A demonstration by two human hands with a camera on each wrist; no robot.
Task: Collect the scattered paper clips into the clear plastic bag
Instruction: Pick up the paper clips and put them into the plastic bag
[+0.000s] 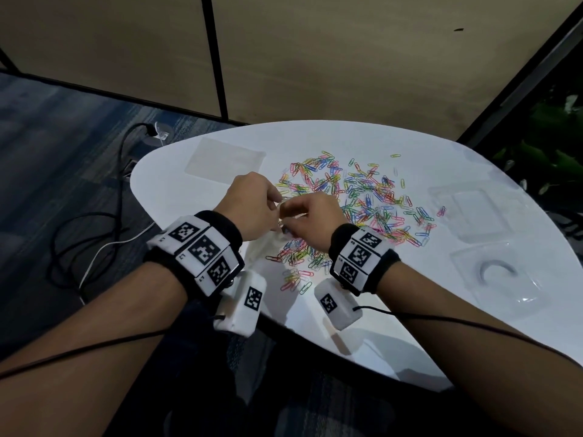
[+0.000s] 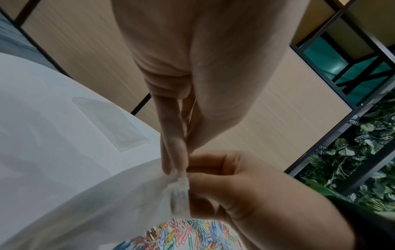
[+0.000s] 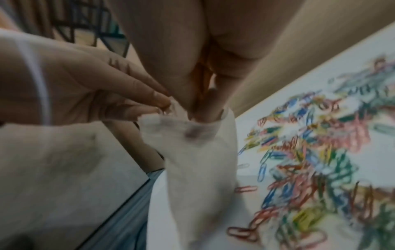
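Note:
Many coloured paper clips (image 1: 362,197) lie scattered over the white table (image 1: 189,197). A few more clips (image 1: 299,260) lie close in front of me, between my wrists. My left hand (image 1: 273,208) and right hand (image 1: 293,220) meet above the table's near left part. Each pinches the top edge of the clear plastic bag (image 1: 265,247), which hangs down between them. In the left wrist view, the left fingertips (image 2: 174,162) pinch the bunched bag rim (image 2: 180,191) against the right hand (image 2: 245,194). In the right wrist view, the right fingertips (image 3: 205,108) grip the bag's mouth (image 3: 192,128). It is too blurred to tell whether clips are inside.
A second flat clear bag (image 1: 225,159) lies at the table's far left. Two clear plastic trays (image 1: 473,212) (image 1: 501,275) sit at the right side. The table edge (image 1: 138,197) runs close to my left hand, with cables on the floor (image 1: 120,190) beyond.

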